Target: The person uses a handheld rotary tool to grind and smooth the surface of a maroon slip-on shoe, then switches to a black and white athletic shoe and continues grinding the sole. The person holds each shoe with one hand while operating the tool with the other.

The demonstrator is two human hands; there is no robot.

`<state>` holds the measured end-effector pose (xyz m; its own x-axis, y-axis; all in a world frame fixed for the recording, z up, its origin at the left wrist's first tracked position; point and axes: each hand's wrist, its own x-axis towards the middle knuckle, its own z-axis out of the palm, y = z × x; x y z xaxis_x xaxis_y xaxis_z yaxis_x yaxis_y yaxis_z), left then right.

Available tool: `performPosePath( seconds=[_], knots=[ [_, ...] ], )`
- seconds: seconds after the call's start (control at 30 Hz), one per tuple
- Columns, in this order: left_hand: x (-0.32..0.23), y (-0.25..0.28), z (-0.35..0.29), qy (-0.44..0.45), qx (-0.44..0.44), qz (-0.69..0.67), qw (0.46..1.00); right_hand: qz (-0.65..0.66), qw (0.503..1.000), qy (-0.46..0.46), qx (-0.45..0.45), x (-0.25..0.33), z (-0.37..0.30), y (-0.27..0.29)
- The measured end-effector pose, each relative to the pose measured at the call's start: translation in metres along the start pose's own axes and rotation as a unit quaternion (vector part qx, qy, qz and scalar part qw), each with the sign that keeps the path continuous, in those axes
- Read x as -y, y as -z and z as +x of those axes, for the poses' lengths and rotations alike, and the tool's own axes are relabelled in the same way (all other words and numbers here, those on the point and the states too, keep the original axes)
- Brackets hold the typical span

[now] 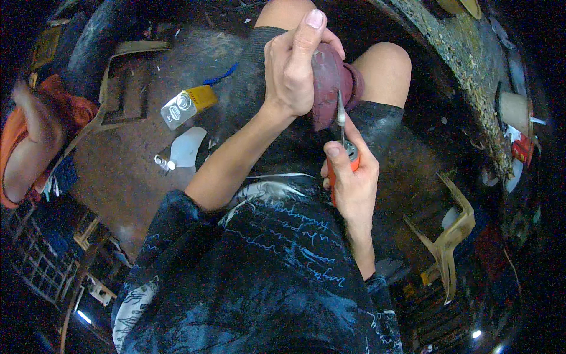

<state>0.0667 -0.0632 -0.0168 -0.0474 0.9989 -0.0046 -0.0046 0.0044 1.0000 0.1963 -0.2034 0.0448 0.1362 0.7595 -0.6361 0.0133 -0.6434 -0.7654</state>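
Observation:
My left hand [290, 74] is wrapped round a dark red, rounded piece [328, 88] with a raised lip on its right side, the thumb pointing up. The piece is held above my lap, between my knees; I cannot make out its kind. In my right hand [361, 171] is an orange-bodied handheld rotary tool [352, 152] with a grey front end. Its thin shaft ends in a pale, pointed bit [341, 112] directed away from me. The bit's tip overlaps the face of the red piece; I cannot tell whether it touches.
To the left on the brown floor [121, 183] lie a silver-and-yellow can [180, 112], a pale plastic piece [188, 147] and a blue strip [221, 75]. A beige chair frame [106, 82] and a person in orange [44, 112] are farther left. Beige chair legs [451, 236] stand right.

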Motion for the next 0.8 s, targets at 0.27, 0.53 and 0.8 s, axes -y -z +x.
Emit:
performPosePath(
  seconds=[0.27, 0.53, 0.8],
  knots=[
    [-0.0002, 0.0012, 0.0005, -0.027, 0.007, 0.018, 0.999, -0.014, 0.999, -0.029, -0.001, 0.0027, 0.0011, 0.001],
    [-0.0032, -0.002, -0.001, -0.033, -0.001, 0.022, 0.999, -0.058, 0.998, -0.017, -0.007, 0.0033, 0.0023, 0.0031],
    [-0.004, -0.0013, -0.0003, -0.026, 0.002, 0.03, 0.999, -0.069, 0.998, 0.009, -0.009, -0.0002, 0.0015, 0.0012]
  ],
)
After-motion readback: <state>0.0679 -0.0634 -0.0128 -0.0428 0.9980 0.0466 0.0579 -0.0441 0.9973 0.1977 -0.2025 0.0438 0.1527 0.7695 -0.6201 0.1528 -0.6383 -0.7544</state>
